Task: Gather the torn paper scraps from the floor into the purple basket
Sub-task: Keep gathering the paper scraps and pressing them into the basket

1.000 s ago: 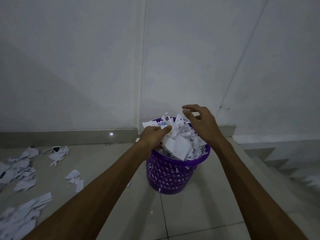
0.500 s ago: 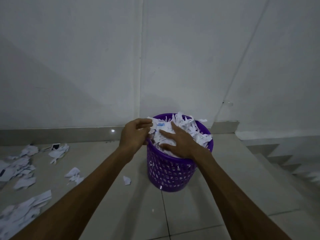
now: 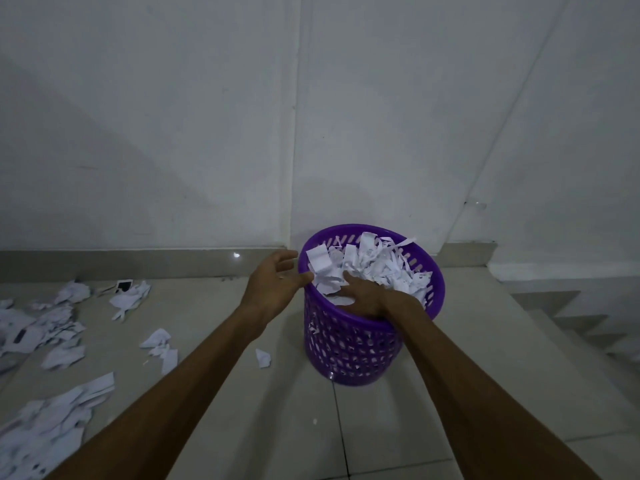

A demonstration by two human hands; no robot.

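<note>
In the corner by the white wall, the round purple plastic basket with the perforated sides (image 3: 356,348) is already heaped with torn white paper scraps (image 3: 374,268). The right hand (image 3: 363,294) is flat inside it, fingers straight, pressing the pile down, not gripping anything. The left hand (image 3: 277,282) hangs just beside the basket's left rim, fingers relaxed and spread, holding nothing.

Plenty left to do though: the loose white paper scraps on the pale tiled floor (image 3: 65,341) all lie off to the left, well apart from the basket, with one small lone scrap (image 3: 263,357) on the tiles just left of the basket's base. So everything still to grab is on the left hand's side, and I'd guess that free hand goes for it next, probably the lone piece first since it's nearest.
</note>
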